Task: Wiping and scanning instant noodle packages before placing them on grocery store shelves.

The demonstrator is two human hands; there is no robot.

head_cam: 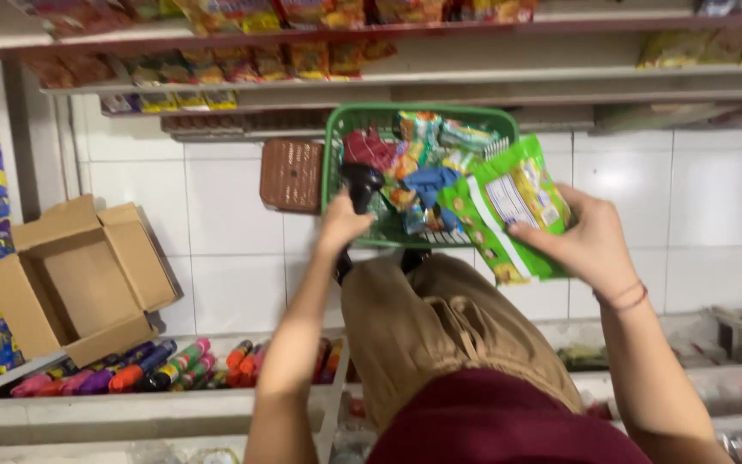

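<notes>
— What did each grip hold?
— Right hand [590,245] clasped a green snack packet [508,210] over the green basket [337,146]; left hand [343,225] wrapped its black handle [361,185].
— Anything close by?
— A brown basket [292,174] just left of that grip.

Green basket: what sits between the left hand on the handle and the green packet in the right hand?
Head view: loose snack packets piled inside the green basket, between the left hand and the green packet held by the right hand.

We note a green snack packet [513,210], tilted, at the three o'clock edge of a green basket [337,163] filled with assorted packets.
</notes>
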